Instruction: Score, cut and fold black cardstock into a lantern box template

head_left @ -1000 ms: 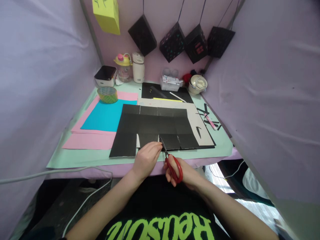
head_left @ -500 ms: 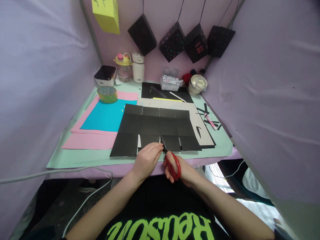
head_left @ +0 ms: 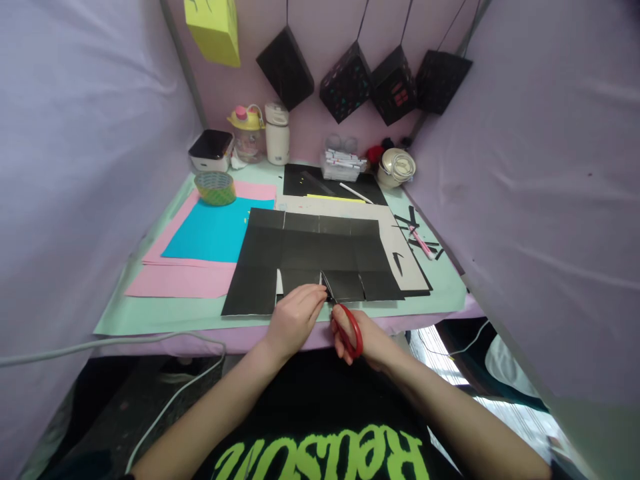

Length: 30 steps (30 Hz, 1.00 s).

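Lying across the near middle of the desk (head_left: 447,293), the black sheet (head_left: 305,250) carries faint creases, short slits along its far edge and three longer ones at its near edge, the leftmost gaping white. The left hand (head_left: 295,320) has a narrow grip, its fingertips pinched on the near edge beside the middle slit. The right hand's (head_left: 364,339) grip is closed around the red handles of the scissors (head_left: 358,328), whose blades point away into that slit, just right of the left fingertips. Beneath the sheet, an off-white board (head_left: 409,277) shows at the far and right sides, with a dark sliver (head_left: 397,263) of paper lying on it. To the left is a blue sheet (head_left: 207,233) over pink sheets (head_left: 175,283), with a roll of tape (head_left: 216,189) at their far side. To the right lie black scraps (head_left: 413,217) and a pink pen-like tool (head_left: 423,244). Farther back are a yellow strip (head_left: 335,199), a white stick (head_left: 356,193), a clear box of markers (head_left: 343,167), a lidded cup (head_left: 397,167) and a white bottle (head_left: 277,139). Above, four black paper boxes (head_left: 345,83) hang by strings, with a yellow box (head_left: 213,35) at the left.
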### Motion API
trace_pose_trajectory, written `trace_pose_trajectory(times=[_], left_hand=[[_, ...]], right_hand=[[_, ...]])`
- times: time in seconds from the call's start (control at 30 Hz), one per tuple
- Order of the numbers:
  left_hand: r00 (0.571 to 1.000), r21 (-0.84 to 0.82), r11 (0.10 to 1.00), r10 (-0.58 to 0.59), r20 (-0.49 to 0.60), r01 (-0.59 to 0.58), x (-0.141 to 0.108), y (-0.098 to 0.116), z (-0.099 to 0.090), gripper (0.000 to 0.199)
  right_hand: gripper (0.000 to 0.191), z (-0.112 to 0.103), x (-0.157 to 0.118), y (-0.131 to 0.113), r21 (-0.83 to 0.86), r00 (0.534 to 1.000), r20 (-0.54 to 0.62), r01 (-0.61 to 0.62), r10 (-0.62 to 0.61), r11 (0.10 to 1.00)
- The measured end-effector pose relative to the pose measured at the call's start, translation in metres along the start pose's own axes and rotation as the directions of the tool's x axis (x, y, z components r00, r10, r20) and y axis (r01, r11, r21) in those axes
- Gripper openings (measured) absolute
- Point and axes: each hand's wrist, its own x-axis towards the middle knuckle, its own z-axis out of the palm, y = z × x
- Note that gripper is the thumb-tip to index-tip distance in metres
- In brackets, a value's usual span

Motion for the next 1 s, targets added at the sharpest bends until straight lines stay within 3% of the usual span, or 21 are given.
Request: trace_pose_trajectory(times=[0.23, 0.4, 0.5, 0.57, 0.63, 0.73, 0.8, 0.87, 0.93, 1.0], left_hand=[[1.0, 0.02, 1.0, -0.003, -0.017, 0.003, 0.001, 0.001, 0.002, 0.011], [0.999, -0.017, 1.0, -0.027, -0.045, 0.026, 0.002, 0.002, -0.002, 0.013], [0.993, -0.06, 0.998, -0.002, -0.114, -0.005, 0.0, 0.006, -0.01, 0.018], [0.989, -0.096, 0.994, 0.041, -0.141, -0.055, -0.002, 0.014, -0.016, 0.018], [0.991, -0.159, 0.983, 0.075, -0.109, -0.092, -0.004, 0.026, -0.018, 0.013], [0.979, -0.267, 0.947, 0.198, 0.053, -0.177, -0.006, 0.044, -0.013, 0.01], [0.934, -0.286, 0.914, 0.335, 0.124, -0.289, -0.007, 0.051, -0.007, 0.015], [0.906, -0.286, 0.894, 0.396, 0.147, -0.344, -0.006, 0.054, -0.001, 0.018], [0.912, -0.28, 0.904, 0.377, 0.163, -0.324, -0.006, 0.052, 0.004, 0.022], [0.931, -0.253, 0.926, 0.327, 0.165, -0.281, -0.007, 0.05, 0.007, 0.027]], right_hand=[[0.058, -0.003, -0.012, 0.0, -0.033, 0.998, 0.036, -0.043, 0.044, 0.999], [0.054, -0.024, -0.05, 0.003, -0.106, 0.978, 0.139, -0.143, 0.157, 0.984], [0.048, -0.039, -0.073, 0.002, -0.136, 0.973, 0.175, -0.124, 0.147, 0.983], [0.042, -0.044, -0.081, 0.0, -0.125, 0.991, 0.111, -0.056, 0.07, 0.991], [0.038, -0.044, -0.082, -0.002, -0.067, 0.998, -0.038, 0.055, -0.058, 0.996], [0.033, -0.036, -0.073, -0.003, 0.056, 0.941, -0.271, 0.224, -0.201, 0.973], [0.031, -0.031, -0.067, -0.001, 0.112, 0.914, -0.335, 0.282, -0.231, 0.953], [0.03, -0.03, -0.063, 0.001, 0.12, 0.905, -0.348, 0.302, -0.245, 0.946], [0.029, -0.038, -0.06, 0.0, 0.08, 0.895, -0.365, 0.305, -0.257, 0.949], [0.029, -0.059, -0.055, -0.008, -0.02, 0.852, -0.432, 0.318, -0.295, 0.948]])
